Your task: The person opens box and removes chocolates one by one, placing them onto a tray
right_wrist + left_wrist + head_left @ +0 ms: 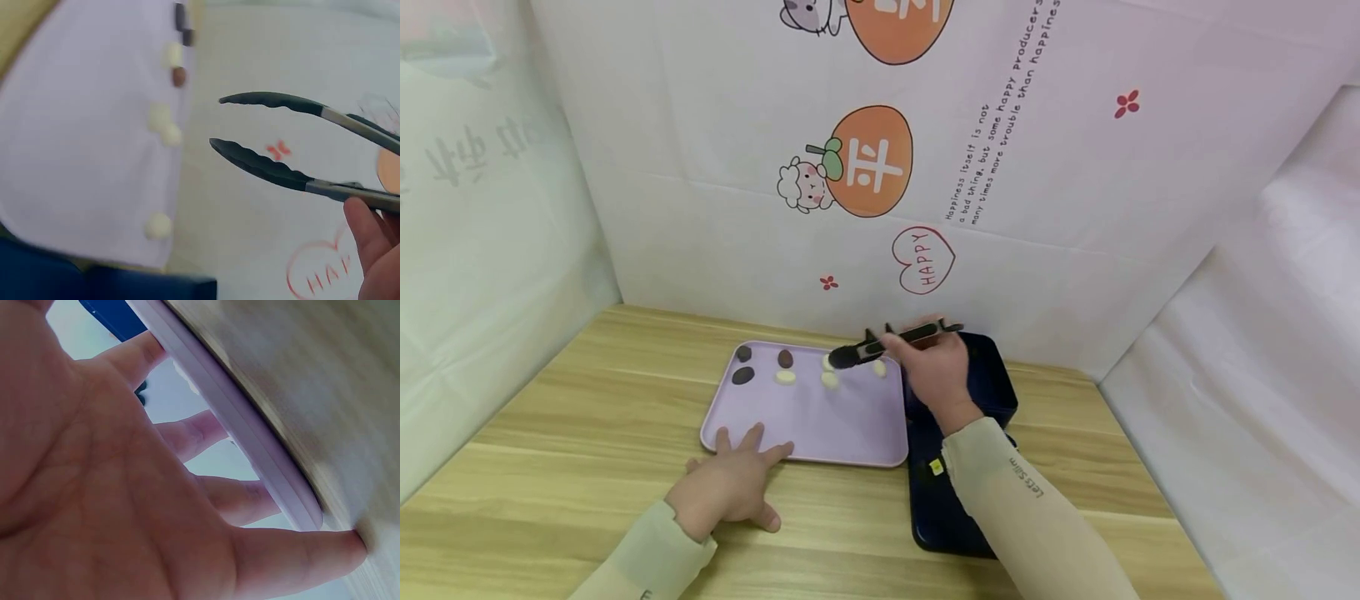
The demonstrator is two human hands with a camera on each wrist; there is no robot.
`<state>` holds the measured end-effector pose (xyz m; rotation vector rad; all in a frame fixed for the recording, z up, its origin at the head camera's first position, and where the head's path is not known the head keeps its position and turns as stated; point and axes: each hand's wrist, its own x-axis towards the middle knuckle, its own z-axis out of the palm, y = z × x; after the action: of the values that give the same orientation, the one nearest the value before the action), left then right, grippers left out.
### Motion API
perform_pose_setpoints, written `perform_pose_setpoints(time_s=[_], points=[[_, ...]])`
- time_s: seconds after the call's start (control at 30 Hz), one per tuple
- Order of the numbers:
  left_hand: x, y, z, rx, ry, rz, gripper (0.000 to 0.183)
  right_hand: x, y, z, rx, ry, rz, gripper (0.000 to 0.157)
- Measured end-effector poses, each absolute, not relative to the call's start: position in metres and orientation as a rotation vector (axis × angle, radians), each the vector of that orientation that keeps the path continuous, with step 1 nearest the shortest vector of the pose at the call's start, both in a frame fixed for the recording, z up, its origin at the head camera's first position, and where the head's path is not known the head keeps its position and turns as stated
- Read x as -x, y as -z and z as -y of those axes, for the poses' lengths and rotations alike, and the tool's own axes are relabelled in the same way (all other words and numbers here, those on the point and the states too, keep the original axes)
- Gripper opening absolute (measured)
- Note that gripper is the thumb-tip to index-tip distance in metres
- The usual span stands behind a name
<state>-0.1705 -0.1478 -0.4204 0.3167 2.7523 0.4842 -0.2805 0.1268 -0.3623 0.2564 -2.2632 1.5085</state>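
My right hand [942, 367] holds a pair of tongs [262, 165] with dark scalloped heads and metal arms. In the right wrist view the tongs are spread, with nothing between their heads. They hang above the far part of a lilac tray [842, 425]. Along the tray's far side lie several smooth oval pebbles: dark grey [742, 376], brown [786, 358] and cream [786, 378]. One cream pebble is partly hidden behind the tongs. My left hand [726, 483] has its fingers spread, some of them touching the tray's near left rim [250, 450].
A dark blue open box [936, 521] stands right of the tray, partly covered by my right forearm. Inside it shows a small yellow piece [936, 467]. Behind the wooden table [820, 533] hangs a printed white cloth [722, 242], with more cloth at both sides.
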Motion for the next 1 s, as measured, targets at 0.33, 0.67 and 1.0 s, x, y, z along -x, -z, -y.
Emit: perform_pose_setpoints(time_s=[0.33, 0.67, 1.0], points=[[0.169, 0.420, 0.147, -0.318, -0.489, -2.752, 0.101, 0.297, 0.329, -0.202, 0.192, -1.261, 2.265, 0.055], [0.169, 0.420, 0.147, -0.318, -0.492, -2.760, 0.101, 0.301, 0.330, -0.228, 0.333, -1.074, 2.429, 0.071], [0.169, 0.420, 0.147, -0.320, -0.489, -2.766, 0.101, 0.310, 0.346, -0.222, 0.363, -1.098, 2.448, 0.063]])
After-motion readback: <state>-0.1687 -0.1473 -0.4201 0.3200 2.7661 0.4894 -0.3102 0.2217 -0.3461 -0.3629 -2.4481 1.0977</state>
